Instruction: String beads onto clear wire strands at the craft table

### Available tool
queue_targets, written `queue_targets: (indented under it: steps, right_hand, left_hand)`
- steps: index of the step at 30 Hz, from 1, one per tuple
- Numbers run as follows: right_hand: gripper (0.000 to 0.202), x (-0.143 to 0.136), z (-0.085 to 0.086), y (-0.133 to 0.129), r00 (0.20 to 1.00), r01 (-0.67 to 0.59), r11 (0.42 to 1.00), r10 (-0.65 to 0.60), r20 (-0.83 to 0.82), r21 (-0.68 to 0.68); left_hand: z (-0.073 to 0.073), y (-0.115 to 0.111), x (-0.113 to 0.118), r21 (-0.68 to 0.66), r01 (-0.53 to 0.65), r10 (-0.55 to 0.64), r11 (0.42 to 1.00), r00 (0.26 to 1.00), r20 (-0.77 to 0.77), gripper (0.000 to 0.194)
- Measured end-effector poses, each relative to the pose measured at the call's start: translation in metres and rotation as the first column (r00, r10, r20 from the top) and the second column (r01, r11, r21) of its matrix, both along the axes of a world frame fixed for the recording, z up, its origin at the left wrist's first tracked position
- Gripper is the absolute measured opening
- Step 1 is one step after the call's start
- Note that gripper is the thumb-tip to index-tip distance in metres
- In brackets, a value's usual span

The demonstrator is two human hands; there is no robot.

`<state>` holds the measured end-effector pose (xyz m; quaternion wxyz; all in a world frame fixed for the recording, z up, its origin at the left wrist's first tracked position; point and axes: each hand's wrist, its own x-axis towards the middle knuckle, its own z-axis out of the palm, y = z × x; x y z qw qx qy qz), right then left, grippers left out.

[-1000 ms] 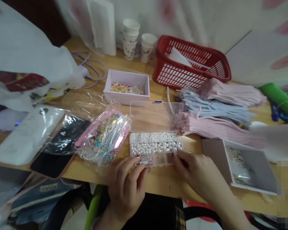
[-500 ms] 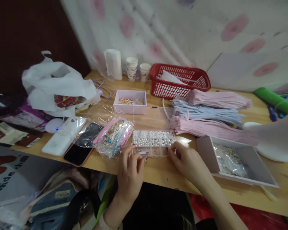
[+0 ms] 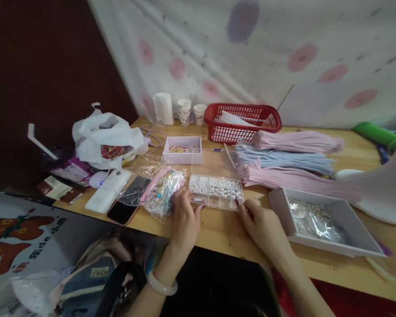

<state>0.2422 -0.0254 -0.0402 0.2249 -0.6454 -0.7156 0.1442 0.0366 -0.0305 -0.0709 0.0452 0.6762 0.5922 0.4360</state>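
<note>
As hands [image 3: 186, 215] [image 3: 264, 226] stay, perhaps touching the bead box [image 3: 219, 203], more bangle [image 3: 161, 286] shows.

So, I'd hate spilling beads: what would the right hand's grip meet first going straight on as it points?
Probably the clear bead case, at its near right corner; the right hand may be touching it; depth is unclear.

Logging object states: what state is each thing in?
Clear bead case, lid folded back
Left hand, at case's near left corner, grip unclear
Right hand, at case's near right corner, grip unclear
Small lilac box, open, part filled
Large pale box, open, part filled
Red basket, upright, open
Phone, unlit where visible
Bead bag, filled, closure unclear
Paper cups, stacked
Round device, lit blue
</note>
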Motion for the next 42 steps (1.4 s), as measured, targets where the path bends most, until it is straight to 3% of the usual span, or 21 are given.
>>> queue_targets:
  steps: [11,13,15,17,19,21,22,25,27,29,31,33,35,37,39,40,42]
  right_hand:
    - [0.033,0.023,-0.007,0.003,0.995,-0.015,0.996,0.007,-0.101,-0.085]
    - [0.035,0.025,-0.007,0.003,0.981,0.018,0.996,-0.034,-0.191,-0.082]
    - [0.036,0.024,-0.004,0.003,0.917,0.071,0.995,-0.095,-0.387,-0.074]
    - [0.038,0.022,0.002,0.003,0.714,0.089,0.988,-0.153,-0.684,-0.128]
    - [0.041,0.020,0.012,0.005,0.352,-0.007,0.976,-0.202,-0.914,-0.218]
    - [0.040,0.017,0.022,0.006,-0.001,-0.143,0.959,-0.247,-0.969,-0.244]
    - [0.039,0.016,0.027,0.006,-0.128,-0.185,0.955,-0.259,-0.957,-0.233]
    - [0.033,0.010,0.035,0.005,-0.357,-0.224,0.957,-0.254,-0.899,-0.182]
    - [0.030,0.006,0.037,0.003,-0.437,-0.235,0.961,-0.238,-0.868,-0.145]
    - [0.027,0.002,0.037,0.001,-0.489,-0.232,0.967,-0.214,-0.846,-0.110]
    - [0.024,0.000,0.038,-0.001,-0.520,-0.217,0.973,-0.188,-0.834,-0.084]
    - [0.021,0.001,0.039,-0.001,-0.530,-0.206,0.976,-0.169,-0.831,-0.067]
    - [0.019,0.005,0.040,0.000,-0.515,-0.201,0.979,-0.143,-0.845,-0.042]
    - [0.020,0.010,0.040,0.001,-0.463,-0.160,0.987,-0.064,-0.884,0.012]
    - [0.018,0.013,0.036,0.001,-0.309,-0.053,0.996,0.052,-0.950,0.072]
    - [0.015,0.013,0.034,0.001,-0.165,0.012,0.995,0.097,-0.981,0.097]
    - [0.006,0.008,0.027,-0.003,0.239,0.070,0.985,0.135,-0.962,0.155]
  left_hand:
    - [0.000,0.019,0.013,-0.086,0.015,-0.018,0.996,0.999,-0.032,0.051]
    - [-0.001,0.025,0.013,-0.085,0.018,-0.021,0.996,0.999,-0.031,0.050]
    - [0.000,0.029,0.012,-0.072,0.030,-0.032,0.997,0.999,-0.031,0.050]
    - [0.004,0.030,0.011,-0.047,0.022,-0.024,0.999,0.998,-0.056,0.050]
    - [0.012,0.026,0.013,-0.001,-0.015,0.015,1.000,0.996,-0.087,0.044]
    - [0.023,0.017,0.018,0.057,-0.027,0.031,0.998,0.997,-0.066,0.035]
    - [0.029,0.011,0.022,0.071,0.003,-0.001,0.997,1.000,-0.026,0.029]
    - [0.046,-0.003,0.038,-0.110,0.222,-0.199,0.969,0.961,0.190,0.016]
    - [0.052,-0.009,0.050,-0.329,0.419,-0.285,0.846,0.878,0.384,0.018]
    - [0.055,-0.014,0.061,-0.463,0.555,-0.285,0.691,0.798,0.532,0.024]
    - [0.055,-0.016,0.067,-0.511,0.617,-0.268,0.598,0.755,0.598,0.024]
    - [0.057,-0.015,0.065,-0.535,0.629,-0.284,0.565,0.756,0.589,0.022]
    - [0.062,-0.004,0.056,-0.530,0.602,-0.350,0.597,0.790,0.504,0.019]
    - [0.071,0.019,0.040,-0.469,0.531,-0.424,0.706,0.847,0.320,0.015]
    - [0.079,0.052,0.023,-0.335,0.441,-0.450,0.833,0.891,0.054,0.014]
    - [0.082,0.071,0.015,-0.253,0.416,-0.453,0.873,0.885,-0.109,0.014]
    - [0.083,0.105,0.006,-0.186,0.394,-0.435,0.900,0.792,-0.429,0.014]
